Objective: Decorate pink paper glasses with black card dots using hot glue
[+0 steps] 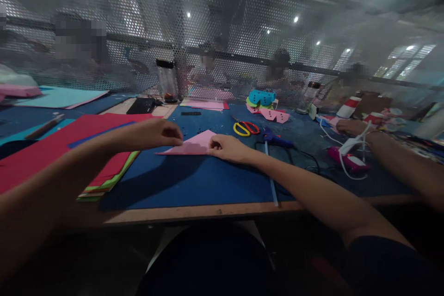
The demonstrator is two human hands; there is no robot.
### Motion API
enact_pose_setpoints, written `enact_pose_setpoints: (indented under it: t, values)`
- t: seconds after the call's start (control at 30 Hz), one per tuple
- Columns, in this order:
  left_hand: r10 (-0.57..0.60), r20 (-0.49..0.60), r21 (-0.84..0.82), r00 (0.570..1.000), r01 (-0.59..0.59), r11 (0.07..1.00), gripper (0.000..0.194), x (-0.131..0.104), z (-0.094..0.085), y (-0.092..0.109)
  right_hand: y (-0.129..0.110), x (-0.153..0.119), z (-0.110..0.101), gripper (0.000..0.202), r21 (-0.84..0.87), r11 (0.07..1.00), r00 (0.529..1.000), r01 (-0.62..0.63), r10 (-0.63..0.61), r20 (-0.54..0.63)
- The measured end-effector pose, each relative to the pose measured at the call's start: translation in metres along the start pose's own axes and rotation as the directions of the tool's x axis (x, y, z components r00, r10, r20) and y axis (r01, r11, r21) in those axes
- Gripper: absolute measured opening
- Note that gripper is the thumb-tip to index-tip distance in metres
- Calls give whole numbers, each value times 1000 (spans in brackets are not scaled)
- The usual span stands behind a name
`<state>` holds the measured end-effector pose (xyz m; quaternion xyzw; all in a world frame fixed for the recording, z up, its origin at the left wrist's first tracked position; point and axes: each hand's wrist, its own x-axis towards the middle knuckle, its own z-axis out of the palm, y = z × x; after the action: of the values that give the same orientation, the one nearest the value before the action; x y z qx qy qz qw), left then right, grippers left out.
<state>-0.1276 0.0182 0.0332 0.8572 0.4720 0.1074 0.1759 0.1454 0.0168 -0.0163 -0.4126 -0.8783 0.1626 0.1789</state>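
Observation:
A folded pink sheet of paper (194, 143) lies on the blue table mat, its peak pointing away from me and its long edge towards me. My right hand (229, 148) is closed at its right end, thumb and finger on the paper. My left hand (156, 133) has its fingers curled over the sheet's left slope. Its fingertips overlap the paper's edge, but whether they pinch anything is hidden.
Left is a stack of coloured sheets (104, 148). Beyond my right hand are scissors (246, 128), a blue glue gun (277, 138), a pale strip (271, 175) and punched paper pieces (262, 98). Another person's hand (354, 127) works at right, near a magenta device (347, 159).

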Motion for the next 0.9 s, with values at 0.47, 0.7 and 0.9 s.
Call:
enact_pose_setpoints:
  t: [0.47,0.7,0.9]
  values:
    - [-11,-42,97,999,15,995,28,34,55,50,6,4,8,11,-60,998,999,-24,22,-36]
    - [0,-17,18,1000,0,1000,29,35,55,49,3,3,6,12,-85,996,1000,-15,13,-25]
    - [-6,0,-3,1000,6,1000,30,34,54,46,4,1,2,11,-71,997,1000,12,-14,-27]
